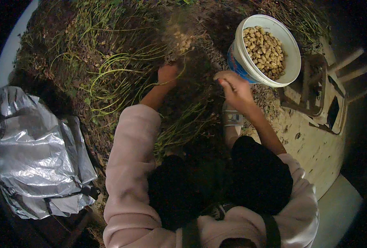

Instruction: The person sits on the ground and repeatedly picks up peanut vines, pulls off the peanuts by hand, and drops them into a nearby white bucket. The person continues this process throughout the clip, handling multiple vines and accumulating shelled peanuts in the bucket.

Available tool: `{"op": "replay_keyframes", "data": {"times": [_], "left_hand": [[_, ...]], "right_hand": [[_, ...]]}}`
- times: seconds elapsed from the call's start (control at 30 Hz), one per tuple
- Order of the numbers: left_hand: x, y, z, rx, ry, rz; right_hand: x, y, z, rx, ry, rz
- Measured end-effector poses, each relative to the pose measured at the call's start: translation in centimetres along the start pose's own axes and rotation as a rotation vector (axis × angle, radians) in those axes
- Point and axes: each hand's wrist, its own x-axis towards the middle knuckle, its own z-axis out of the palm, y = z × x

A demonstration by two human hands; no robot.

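My left hand (168,75) is closed around the base of a bunch of peanut plants, with long green stems (118,69) trailing to the left. Just beyond the fist, pods and roots (183,42) show as a blur. My right hand (237,90) is beside the near left side of a white and blue plastic bucket (242,66), fingers curled inward. Whether anything lies inside those fingers is hidden. Unshelled peanuts (264,52) fill part of the bucket, which appears tilted in this wide view.
Uprooted plants (87,28) cover the ground ahead and to the left. Crumpled silver plastic sheeting (37,155) lies at left. An overturned-looking stool or chair (323,93) sits on the pale floor (310,148) at right. My sandalled foot (232,117) is below the right hand.
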Motion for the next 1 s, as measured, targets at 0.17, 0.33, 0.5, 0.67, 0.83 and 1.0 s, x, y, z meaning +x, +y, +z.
{"op": "replay_keyframes", "data": {"times": [0.17, 0.33, 0.5, 0.67, 0.83, 1.0], "left_hand": [[-1.4, -1.4, -3.3, -0.318, 0.144, 0.087], [-4.4, 0.6, -9.0, -0.752, -0.035, -0.205], [-8.2, 3.2, -7.4, -0.711, 0.163, 0.065], [-10.1, 4.2, -7.0, -0.474, -0.065, 0.208], [-10.7, 3.7, -5.6, -0.43, 0.032, 0.284], [-9.9, 3.2, -7.4, -0.536, -0.021, 0.345]], "right_hand": [[-1.3, 3.3, 2.2, 0.008, -0.074, 0.082], [-1.0, 5.0, 4.2, 0.05, -0.194, 0.219], [-0.4, 5.4, 9.8, 0.346, -0.339, 0.218], [0.1, 4.4, 11.3, 0.268, -0.514, 0.396], [-0.7, 5.6, 12.8, 0.354, -0.587, 0.449], [-1.2, 6.3, 13.5, 0.743, -0.56, 0.645]]}}
